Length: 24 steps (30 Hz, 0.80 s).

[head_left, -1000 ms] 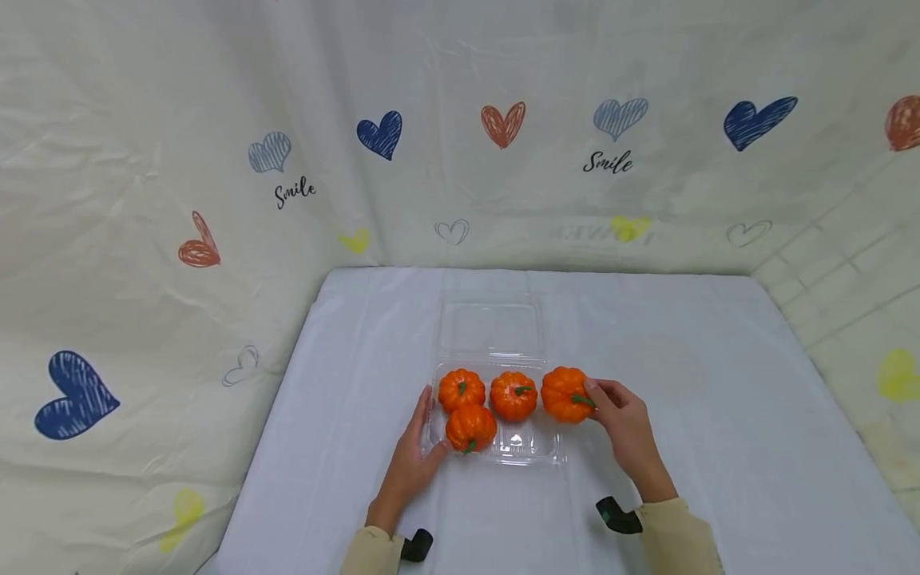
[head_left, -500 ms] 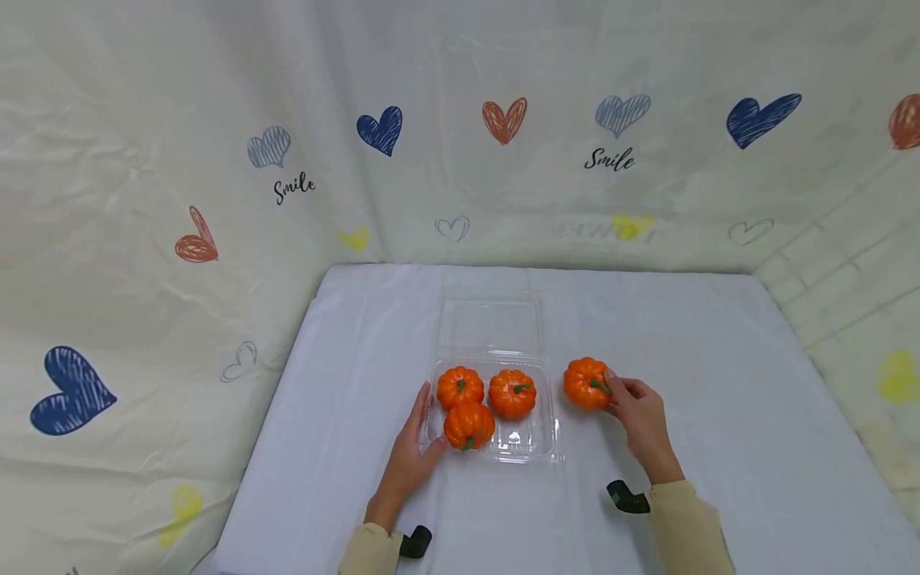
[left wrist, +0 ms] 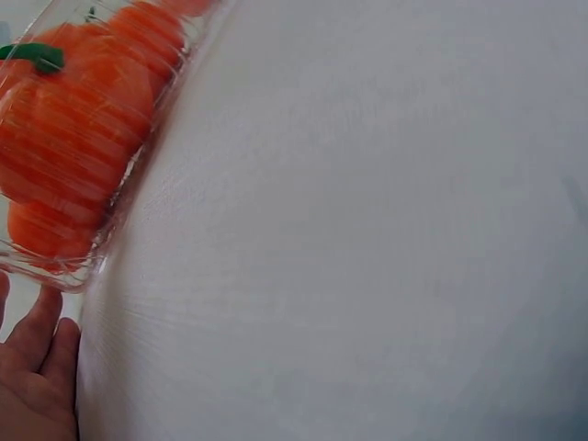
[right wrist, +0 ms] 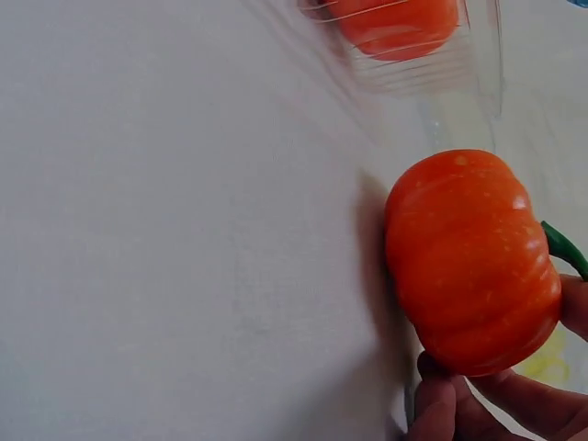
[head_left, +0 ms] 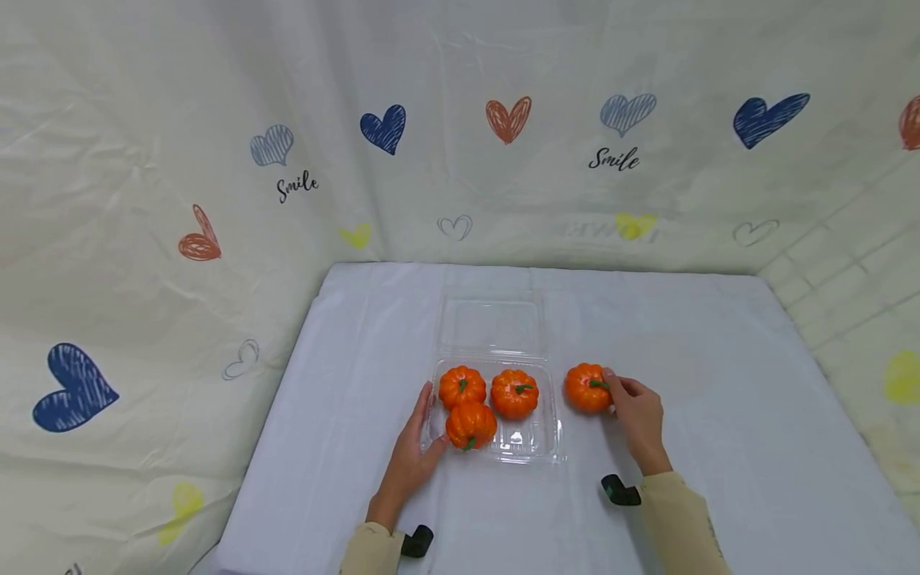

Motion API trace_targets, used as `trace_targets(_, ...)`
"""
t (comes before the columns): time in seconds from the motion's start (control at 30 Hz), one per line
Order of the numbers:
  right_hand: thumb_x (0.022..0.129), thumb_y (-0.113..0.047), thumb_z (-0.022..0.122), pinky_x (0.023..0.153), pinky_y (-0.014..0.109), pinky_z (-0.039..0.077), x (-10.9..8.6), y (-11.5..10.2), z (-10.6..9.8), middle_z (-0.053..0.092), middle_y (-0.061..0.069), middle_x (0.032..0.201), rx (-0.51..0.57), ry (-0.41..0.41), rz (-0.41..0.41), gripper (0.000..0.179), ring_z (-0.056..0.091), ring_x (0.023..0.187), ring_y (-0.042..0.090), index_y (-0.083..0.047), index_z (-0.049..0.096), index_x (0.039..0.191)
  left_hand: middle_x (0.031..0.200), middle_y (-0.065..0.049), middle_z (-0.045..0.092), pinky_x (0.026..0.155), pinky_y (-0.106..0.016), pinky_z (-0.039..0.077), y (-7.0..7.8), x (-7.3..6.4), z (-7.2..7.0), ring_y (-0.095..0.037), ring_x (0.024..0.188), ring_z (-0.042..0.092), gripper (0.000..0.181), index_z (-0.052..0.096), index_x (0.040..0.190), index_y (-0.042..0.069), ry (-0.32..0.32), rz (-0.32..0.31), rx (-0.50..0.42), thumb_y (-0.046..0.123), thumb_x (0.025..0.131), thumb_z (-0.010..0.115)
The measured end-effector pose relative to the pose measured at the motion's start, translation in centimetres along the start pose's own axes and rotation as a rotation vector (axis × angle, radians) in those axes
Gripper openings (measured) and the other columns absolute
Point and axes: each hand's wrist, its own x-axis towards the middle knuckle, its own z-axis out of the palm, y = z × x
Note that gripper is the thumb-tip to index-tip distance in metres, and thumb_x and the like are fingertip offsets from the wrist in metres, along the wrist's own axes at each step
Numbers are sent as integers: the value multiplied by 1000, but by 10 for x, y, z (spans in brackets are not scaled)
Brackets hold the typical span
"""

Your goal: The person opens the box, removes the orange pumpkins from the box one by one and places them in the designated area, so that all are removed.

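Observation:
In the head view, a small orange toy pumpkin (head_left: pixel 588 388) with a green stem is at the right of a clear plastic clamshell box (head_left: pixel 528 443). My right hand (head_left: pixel 638 419) holds this pumpkin by its right side; the right wrist view shows the pumpkin (right wrist: pixel 473 266) right at the white cloth, fingers (right wrist: pixel 524 400) against its lower end. Three similar pumpkins (head_left: pixel 514 394) sit inside the box, two of them touching at the left. My left hand (head_left: pixel 413 463) rests along the box's left side with straight fingers, which the left wrist view shows as fingertips (left wrist: pixel 48 299) at the box's corner.
The box's clear lid (head_left: pixel 492 323) lies folded back behind its base. A white cloth covers the table (head_left: pixel 690 335). Behind it and at the sides hangs a pale curtain (head_left: pixel 460 72) printed with hearts.
My right hand has moved the pumpkin from the box's right edge out to the right, then slightly down onto the cloth. The left hand and the box have stayed in place.

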Motion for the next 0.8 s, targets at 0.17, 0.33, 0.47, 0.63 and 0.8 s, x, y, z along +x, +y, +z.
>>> trace_targets(0.17,104,-66,55,66,17,49,0,-1,3,67,24,131,3,36,-9,80,58,92,26,5,65,141,176,5,25,126,-51,24,0,0,1,-23,158,33,88,19,174,25,1,0,1,16,98,63)
trace_targets(0.33,105,-64,55,66,16,49,6,6,2,69,20,121,16,60,-31,78,58,88,23,5,67,139,176,5,25,126,-52,24,1,0,0,-24,158,32,87,20,174,25,3,-9,-3,18,98,64)
trace_targets(0.47,109,-60,47,70,20,46,7,9,1,66,19,114,20,83,-44,72,54,94,25,4,68,136,176,5,25,126,-54,25,0,0,0,-25,158,33,87,19,174,27,6,-18,-6,19,99,64)
trace_targets(0.63,113,-52,39,86,21,50,2,4,-3,62,20,135,100,135,-32,66,54,114,30,0,60,148,176,4,25,125,-55,25,0,0,1,-26,158,32,87,19,174,25,-1,-18,-10,18,100,64)
trace_targets(0.8,113,-44,42,118,42,45,-4,-9,-3,46,17,163,183,183,-116,63,44,144,34,-5,45,162,176,6,24,126,-53,26,1,1,0,-23,158,32,87,18,174,28,-3,-29,-7,19,100,65)
